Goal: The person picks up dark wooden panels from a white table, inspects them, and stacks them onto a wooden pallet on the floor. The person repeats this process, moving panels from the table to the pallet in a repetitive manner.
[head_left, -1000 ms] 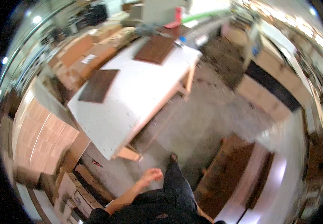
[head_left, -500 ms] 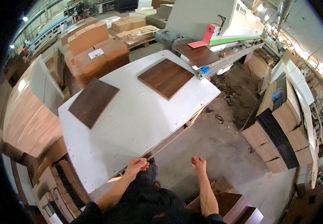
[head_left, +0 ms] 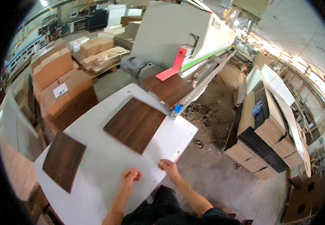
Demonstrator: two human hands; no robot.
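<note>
My left hand (head_left: 130, 177) is over the white tabletop (head_left: 106, 176), with its fingers curled inward. My right hand (head_left: 168, 167) is to its right, above the table's near edge, fingers also bent closed. Whatever either hand may hold is too small or hidden to make out. Beyond the hands lies a dark brown wood-grain panel (head_left: 135, 125), flat on the table and not touched. A second dark brown panel (head_left: 64, 161) rests at the table's left side.
Past the table's far corner stands a large edge-processing machine (head_left: 166, 33) with a red bracket (head_left: 177, 62) and a brown panel (head_left: 170, 88) on its bed. Cardboard boxes (head_left: 66, 90) sit at left. Stacked boards (head_left: 267, 127) are at right; scraps (head_left: 207, 112) litter the floor.
I have moved forward toward the table and machine. My right hand has come from over the floor to the table's edge, closer to my left hand, which is now over the tabletop.
</note>
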